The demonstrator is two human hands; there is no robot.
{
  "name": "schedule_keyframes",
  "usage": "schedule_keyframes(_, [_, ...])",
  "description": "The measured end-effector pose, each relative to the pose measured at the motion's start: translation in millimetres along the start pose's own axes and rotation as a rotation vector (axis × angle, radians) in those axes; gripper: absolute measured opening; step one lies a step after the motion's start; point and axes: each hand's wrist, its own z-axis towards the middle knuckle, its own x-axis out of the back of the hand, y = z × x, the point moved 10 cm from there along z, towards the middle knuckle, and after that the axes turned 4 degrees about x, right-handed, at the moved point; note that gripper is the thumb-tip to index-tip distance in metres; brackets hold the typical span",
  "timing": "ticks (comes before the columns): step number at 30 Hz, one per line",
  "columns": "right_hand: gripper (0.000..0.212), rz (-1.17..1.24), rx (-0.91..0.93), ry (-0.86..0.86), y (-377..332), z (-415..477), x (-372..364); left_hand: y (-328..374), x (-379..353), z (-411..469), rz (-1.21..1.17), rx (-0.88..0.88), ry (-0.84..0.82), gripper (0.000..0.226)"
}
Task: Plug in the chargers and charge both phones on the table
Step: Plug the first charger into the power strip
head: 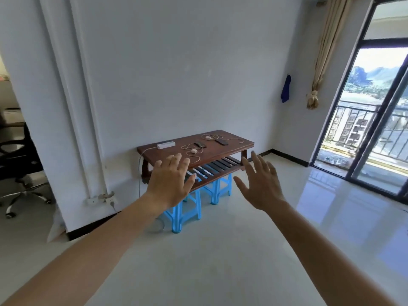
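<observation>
I am holding both arms out in front of me, backs of the hands toward my eyes. My left hand (pixel 171 183) is spreading wide, fingers fanned and thumb out to the side, gripping nothing and touching nothing. My right hand (pixel 260 186) is doing the same, palm facing away, fingers splayed apart, empty. The two hands are hanging side by side with a gap between them, in the air well short of the table.

The wooden table (pixel 234 149) is standing against the white wall (pixel 176 62) ahead of me, and from here my left fingertips are overlapping its near edge only in the line of sight. On its top, a white power strip (pixel 166 145) is lying toward the left end, its cord (pixel 140 173) dropping over the edge and down the wall side. Near the middle, one dark phone (pixel 200 145) is lying flat beside a white charger (pixel 194 151) with its thin cable looping around it. Farther right, the second phone (pixel 221 142) is lying flat, just beside another charger (pixel 208 137) and its loose cable. Neither cable looks to be joined to a phone, though they are too small for me to be sure.

Two blue plastic stools (pixel 217 186) are sitting under the table's slatted lower shelf (pixel 220 166).
</observation>
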Motion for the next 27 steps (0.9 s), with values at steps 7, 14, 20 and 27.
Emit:
schedule_keyframes(7, [0.065,0.035,-0.012,-0.006,92.0,113.9,-83.6,33.4,-88.1,180.5,-0.061,-0.051,-0.031,0.059])
schedule_keyframes(14, [0.060,0.169,-0.106,-0.003,215.7,212.1,-219.7,81.5,-230.9,340.9,-0.012,-0.079,-0.117,0.062])
schedule_keyframes(20, [0.064,0.267,-0.053,-0.103,262.4,345.8,-329.3,52.8,-300.2,450.3,0.050,0.016,-0.180,0.062])
schedule_keyframes(27, [0.067,0.340,0.151,-0.206,213.4,499.6,-445.0,-40.6,-363.7,531.2,0.055,0.203,-0.166,0.062])
